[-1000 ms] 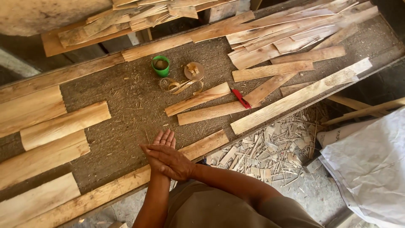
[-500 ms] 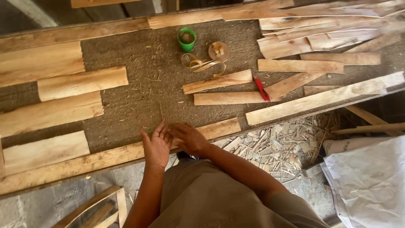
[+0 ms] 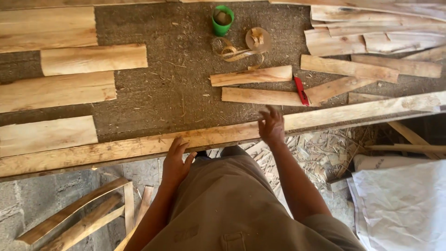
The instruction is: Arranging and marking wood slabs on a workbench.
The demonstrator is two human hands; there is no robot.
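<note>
1. Two bare hands hover at the near edge of a workbench covered in sawdust.
2. Left hand is spread flat, fingers apart, resting on the long plank that runs along the bench's front edge; it holds nothing.
3. Right hand is lifted just above the same plank, fingers loosely curled and parted, empty.
4. Just beyond the right hand lie two short boards, with a red pencil touching the nearer one's end.
5. Farther back stand a green cup and a coiled tape.
6. Several wider boards lie at the left, well apart from both hands.
</note>
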